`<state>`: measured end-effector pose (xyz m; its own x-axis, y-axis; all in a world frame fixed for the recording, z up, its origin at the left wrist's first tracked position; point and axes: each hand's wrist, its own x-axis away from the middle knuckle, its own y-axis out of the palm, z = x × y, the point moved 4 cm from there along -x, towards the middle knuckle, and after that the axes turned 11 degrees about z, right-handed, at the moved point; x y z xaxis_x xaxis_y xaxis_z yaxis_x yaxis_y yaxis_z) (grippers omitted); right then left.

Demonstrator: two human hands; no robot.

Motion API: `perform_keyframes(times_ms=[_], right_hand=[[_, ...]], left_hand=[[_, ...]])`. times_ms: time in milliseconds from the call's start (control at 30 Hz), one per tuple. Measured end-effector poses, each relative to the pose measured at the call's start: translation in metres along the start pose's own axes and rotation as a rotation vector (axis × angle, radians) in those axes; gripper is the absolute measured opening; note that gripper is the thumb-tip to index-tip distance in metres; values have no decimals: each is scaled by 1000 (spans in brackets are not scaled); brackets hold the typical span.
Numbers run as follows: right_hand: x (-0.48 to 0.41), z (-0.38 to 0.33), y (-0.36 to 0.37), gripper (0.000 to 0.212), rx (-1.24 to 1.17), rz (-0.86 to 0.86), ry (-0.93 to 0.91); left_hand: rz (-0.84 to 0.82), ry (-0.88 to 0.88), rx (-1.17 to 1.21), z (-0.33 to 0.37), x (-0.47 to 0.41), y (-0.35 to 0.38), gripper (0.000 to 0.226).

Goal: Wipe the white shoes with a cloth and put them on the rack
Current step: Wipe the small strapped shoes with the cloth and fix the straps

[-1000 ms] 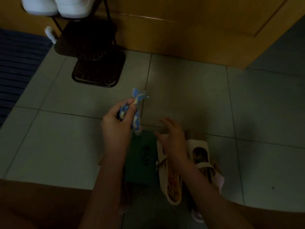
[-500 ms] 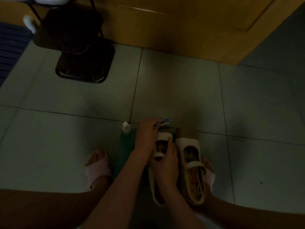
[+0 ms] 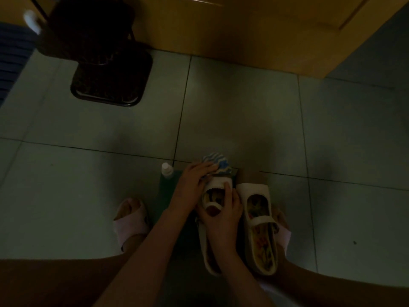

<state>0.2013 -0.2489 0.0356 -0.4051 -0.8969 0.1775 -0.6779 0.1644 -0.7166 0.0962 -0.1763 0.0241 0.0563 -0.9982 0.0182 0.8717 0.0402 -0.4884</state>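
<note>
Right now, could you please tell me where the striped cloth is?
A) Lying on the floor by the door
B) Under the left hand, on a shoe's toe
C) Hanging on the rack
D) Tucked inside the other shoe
B: the left hand presses the cloth onto the toe of the shoe that the right hand holds.

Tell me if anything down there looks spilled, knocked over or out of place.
Nothing stands out. The left hand presses the cloth on the toe of the shoe the right hand grips; the second shoe sits upright beside it. The bottle stands upright, no puddle visible on the tiles, though it's dim.
</note>
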Motion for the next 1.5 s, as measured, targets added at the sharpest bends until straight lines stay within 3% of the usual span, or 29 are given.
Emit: perform_keyframes(times_ms=[367,533,667,867,1100,1333,1500], right_hand=[[1,1,0,91,-80,15,-4],[1,1,-1,91,-78,-33,34],[1,0,-2,91,-86,-39,11],[1,2,-2,94,-84,-51,10],[1,1,-2,92,-82,-41,13],[2,-2,-4,92,-73,-52,6],[2,-2,-4,92,-71,-61,-1]], left_hand=[[133,-81,11,-8,35,-14,27],[263,-282,129,11,40,-21,8],[325,-344,68,14,11,-14,19],[182,-235,-51,10,-10,3,37],[312,-282,9,11,6,-3,11],[307,-335,-98,-6,48,-16,12],[417,-357,61,11,41,-23,11]])
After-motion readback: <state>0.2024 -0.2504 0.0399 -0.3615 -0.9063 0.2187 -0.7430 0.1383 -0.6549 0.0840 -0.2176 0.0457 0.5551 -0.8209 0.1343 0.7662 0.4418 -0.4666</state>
